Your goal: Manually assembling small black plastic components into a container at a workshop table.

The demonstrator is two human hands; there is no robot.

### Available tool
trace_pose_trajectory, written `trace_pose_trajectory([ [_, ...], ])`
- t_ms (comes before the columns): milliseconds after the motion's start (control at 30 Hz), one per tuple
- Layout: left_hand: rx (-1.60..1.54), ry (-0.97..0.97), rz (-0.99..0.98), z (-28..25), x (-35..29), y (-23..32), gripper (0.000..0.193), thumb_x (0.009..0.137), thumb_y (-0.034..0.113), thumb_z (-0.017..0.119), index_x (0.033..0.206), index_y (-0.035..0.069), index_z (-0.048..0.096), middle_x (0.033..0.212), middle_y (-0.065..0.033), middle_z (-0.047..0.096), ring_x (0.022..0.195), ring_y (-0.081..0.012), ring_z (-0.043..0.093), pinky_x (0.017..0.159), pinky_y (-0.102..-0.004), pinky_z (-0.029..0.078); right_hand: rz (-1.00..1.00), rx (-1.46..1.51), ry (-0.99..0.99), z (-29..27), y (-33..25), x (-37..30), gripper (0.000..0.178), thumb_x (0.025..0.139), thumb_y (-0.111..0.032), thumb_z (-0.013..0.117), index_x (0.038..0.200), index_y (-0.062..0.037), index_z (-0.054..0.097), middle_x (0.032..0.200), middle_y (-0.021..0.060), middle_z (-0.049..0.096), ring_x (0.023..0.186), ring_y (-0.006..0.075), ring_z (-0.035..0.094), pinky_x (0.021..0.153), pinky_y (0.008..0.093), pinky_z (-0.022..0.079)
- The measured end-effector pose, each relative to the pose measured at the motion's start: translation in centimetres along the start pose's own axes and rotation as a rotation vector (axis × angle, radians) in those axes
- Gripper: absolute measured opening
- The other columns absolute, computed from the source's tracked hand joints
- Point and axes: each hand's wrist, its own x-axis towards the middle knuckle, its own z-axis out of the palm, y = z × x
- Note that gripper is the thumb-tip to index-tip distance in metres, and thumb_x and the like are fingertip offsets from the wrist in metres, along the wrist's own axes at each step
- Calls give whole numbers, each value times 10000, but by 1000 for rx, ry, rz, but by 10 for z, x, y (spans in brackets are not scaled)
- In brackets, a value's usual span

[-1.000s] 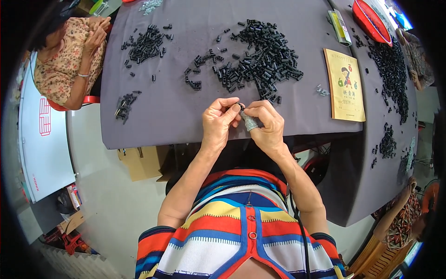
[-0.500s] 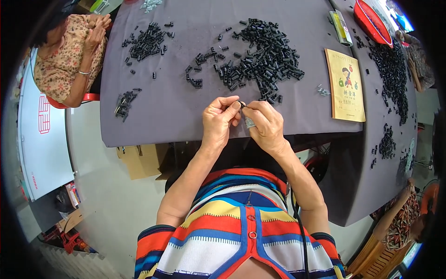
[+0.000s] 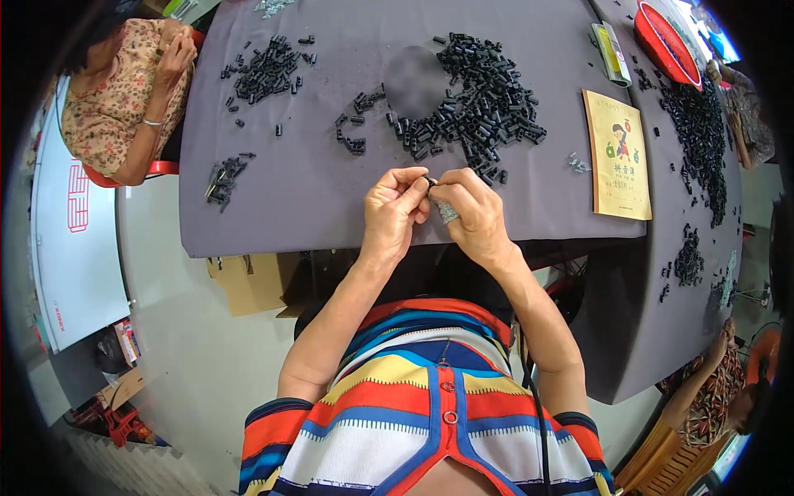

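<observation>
Above the near edge of the grey-covered table, my two hands meet at the fingertips. My left hand (image 3: 390, 211) pinches a small black plastic piece (image 3: 431, 183) between thumb and forefinger. My right hand (image 3: 475, 213) is closed with its fingertips against the same piece; what else they grip there is hidden. A cluster of small clear-grey bits (image 3: 447, 212) shows beneath the curled fingers of that hand. Just beyond lies a large pile of short black tubular pieces (image 3: 488, 107), part of it covered by a blurred round patch.
Smaller heaps of black pieces (image 3: 269, 70) and darker slim parts (image 3: 226, 179) lie on the left. To the right are a yellow booklet (image 3: 619, 157), a few clear bits (image 3: 578, 164) and a red basket (image 3: 664, 45). Other people sit at both sides.
My hands stay together at nearly the same spot, with the right fingers shifted slightly around the black piece. The whole view has moved a little.
</observation>
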Motion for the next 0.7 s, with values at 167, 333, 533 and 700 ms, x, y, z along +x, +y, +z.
trace_pose_trajectory([
  [167,-20,-50,-75,1,1,6,239,852,12,591,1071,15,497,768,-45,571,540,-69,487,460,-189,362,297,344,-59,-14,1,6,332,670,7,709,978,-8,585,934,89,547,700,161,565,624,293,483],
  [333,35,-117,-147,-3,3,12,343,844,25,606,1139,31,432,796,-52,583,558,-59,490,457,-174,358,287,401,-208,-16,6,13,407,657,-72,760,1026,-8,601,981,63,552,692,143,551,626,275,475],
  [533,24,-142,-208,-5,4,14,364,843,35,615,1152,41,423,845,-65,598,580,-55,498,463,-167,366,323,427,-279,-12,7,11,345,710,-61,722,1028,-4,600,1051,59,555,759,130,544,650,260,455],
  [700,-9,-177,-252,-7,6,17,388,826,41,641,1150,41,428,850,-67,600,596,-54,503,464,-163,362,416,497,-162,-1,-1,0,324,743,-62,691,1038,-2,570,1002,75,578,725,151,547,648,273,465],
])
